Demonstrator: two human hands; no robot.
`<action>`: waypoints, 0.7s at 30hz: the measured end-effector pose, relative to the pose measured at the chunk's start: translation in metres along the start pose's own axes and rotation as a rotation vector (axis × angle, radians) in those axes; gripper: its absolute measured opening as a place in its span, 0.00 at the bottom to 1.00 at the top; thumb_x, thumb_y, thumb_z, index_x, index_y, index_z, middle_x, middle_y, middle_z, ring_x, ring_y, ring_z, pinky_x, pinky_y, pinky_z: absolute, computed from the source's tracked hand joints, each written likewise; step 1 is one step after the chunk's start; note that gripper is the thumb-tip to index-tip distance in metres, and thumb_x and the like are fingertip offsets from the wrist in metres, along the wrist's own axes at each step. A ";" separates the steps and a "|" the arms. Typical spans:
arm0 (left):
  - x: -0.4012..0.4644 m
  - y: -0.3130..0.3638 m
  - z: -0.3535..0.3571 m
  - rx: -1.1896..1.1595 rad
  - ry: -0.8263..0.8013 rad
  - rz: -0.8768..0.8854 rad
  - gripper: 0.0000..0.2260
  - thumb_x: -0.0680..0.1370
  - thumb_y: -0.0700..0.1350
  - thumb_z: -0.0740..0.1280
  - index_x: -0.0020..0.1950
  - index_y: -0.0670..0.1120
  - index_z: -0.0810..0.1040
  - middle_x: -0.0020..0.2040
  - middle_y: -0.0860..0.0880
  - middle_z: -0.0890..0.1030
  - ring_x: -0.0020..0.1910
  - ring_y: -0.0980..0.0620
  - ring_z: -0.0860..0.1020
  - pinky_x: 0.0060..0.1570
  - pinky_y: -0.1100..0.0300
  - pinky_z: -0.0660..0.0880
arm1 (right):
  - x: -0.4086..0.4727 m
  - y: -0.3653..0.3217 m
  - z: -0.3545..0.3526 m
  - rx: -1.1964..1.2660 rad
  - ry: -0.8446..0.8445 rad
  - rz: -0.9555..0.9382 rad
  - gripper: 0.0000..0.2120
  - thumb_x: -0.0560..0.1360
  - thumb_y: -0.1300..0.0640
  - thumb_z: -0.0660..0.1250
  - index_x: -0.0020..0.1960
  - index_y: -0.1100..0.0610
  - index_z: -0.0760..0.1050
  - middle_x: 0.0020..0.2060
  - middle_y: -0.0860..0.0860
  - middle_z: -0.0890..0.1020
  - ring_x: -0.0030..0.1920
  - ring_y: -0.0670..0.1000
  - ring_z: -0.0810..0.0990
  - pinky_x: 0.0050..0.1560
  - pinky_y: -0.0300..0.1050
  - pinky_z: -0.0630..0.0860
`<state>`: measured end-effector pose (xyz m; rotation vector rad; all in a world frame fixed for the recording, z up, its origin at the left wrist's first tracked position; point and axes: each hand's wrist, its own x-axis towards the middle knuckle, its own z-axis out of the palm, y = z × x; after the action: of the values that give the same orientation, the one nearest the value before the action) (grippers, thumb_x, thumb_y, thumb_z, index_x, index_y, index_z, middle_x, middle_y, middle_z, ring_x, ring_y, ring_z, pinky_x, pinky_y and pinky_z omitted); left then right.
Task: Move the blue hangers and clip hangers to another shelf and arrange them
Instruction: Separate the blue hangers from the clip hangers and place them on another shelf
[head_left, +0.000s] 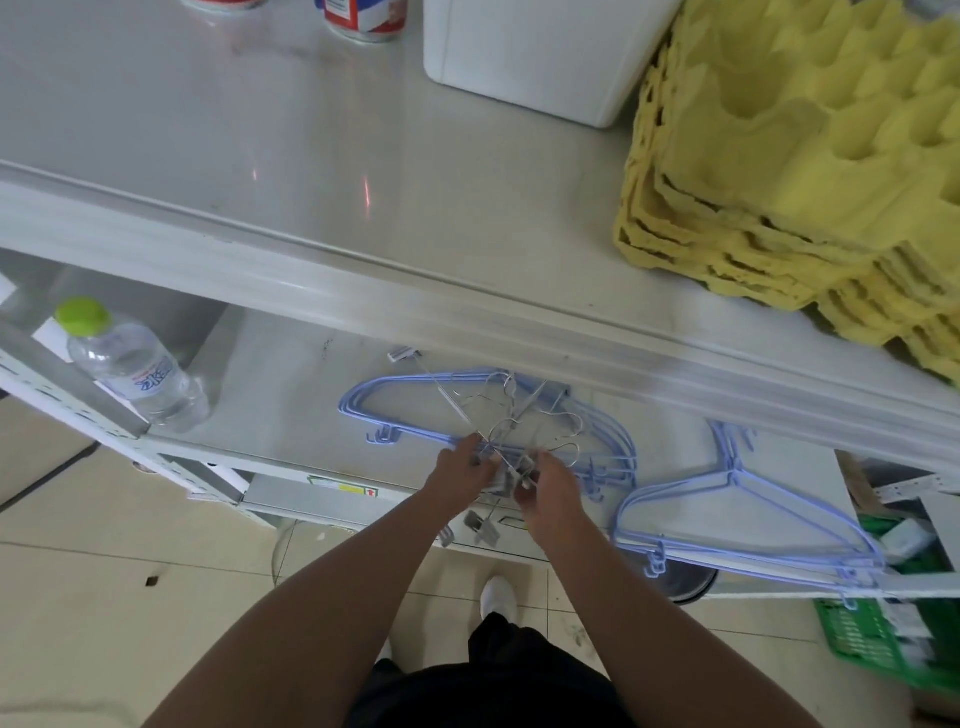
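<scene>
Thin silvery wire clip hangers (498, 426) lie in a crossed tangle at the front of the lower shelf (270, 395), on top of a flat stack of pale blue hangers (363, 402). The left hand (460, 467) and right hand (550, 486) both pinch the bundle near its metal clips, fingers curled in. A second blue stack (753, 525) overhangs the shelf edge to the right. Bumpy yellow egg trays (789, 171) sit on the glossy shelf above; a clear plastic bottle (135, 369) stands left.

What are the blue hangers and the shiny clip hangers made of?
The blue hangers look like thin wire with a smooth pale blue coating, though plain plastic is possible. The clip hangers, held by the left hand and right hand, look like bare silvery metal: thin, grey and glinting.
</scene>
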<state>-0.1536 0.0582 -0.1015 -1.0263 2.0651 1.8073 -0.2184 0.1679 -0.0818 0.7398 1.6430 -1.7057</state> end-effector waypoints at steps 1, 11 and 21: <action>0.001 -0.002 0.001 0.010 -0.002 -0.001 0.22 0.76 0.54 0.64 0.69 0.49 0.71 0.42 0.45 0.74 0.39 0.49 0.72 0.46 0.55 0.73 | 0.000 0.000 -0.001 0.027 0.000 0.012 0.04 0.78 0.61 0.65 0.44 0.60 0.76 0.35 0.55 0.77 0.32 0.51 0.75 0.27 0.40 0.75; -0.011 0.005 0.012 -0.128 -0.035 -0.116 0.24 0.73 0.58 0.66 0.68 0.60 0.68 0.65 0.44 0.66 0.60 0.40 0.74 0.48 0.44 0.81 | -0.010 0.004 0.002 0.032 -0.110 0.073 0.11 0.80 0.53 0.61 0.43 0.58 0.74 0.36 0.57 0.82 0.31 0.55 0.80 0.30 0.43 0.74; -0.004 0.015 0.015 -0.191 0.071 -0.193 0.19 0.74 0.60 0.62 0.60 0.53 0.76 0.58 0.45 0.77 0.53 0.45 0.78 0.48 0.52 0.78 | -0.012 0.006 0.004 0.048 -0.138 0.065 0.12 0.82 0.54 0.59 0.56 0.61 0.76 0.44 0.60 0.82 0.41 0.58 0.81 0.44 0.51 0.78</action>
<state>-0.1639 0.0740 -0.0911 -1.3084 1.7848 1.9198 -0.2063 0.1651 -0.0758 0.6753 1.4738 -1.7157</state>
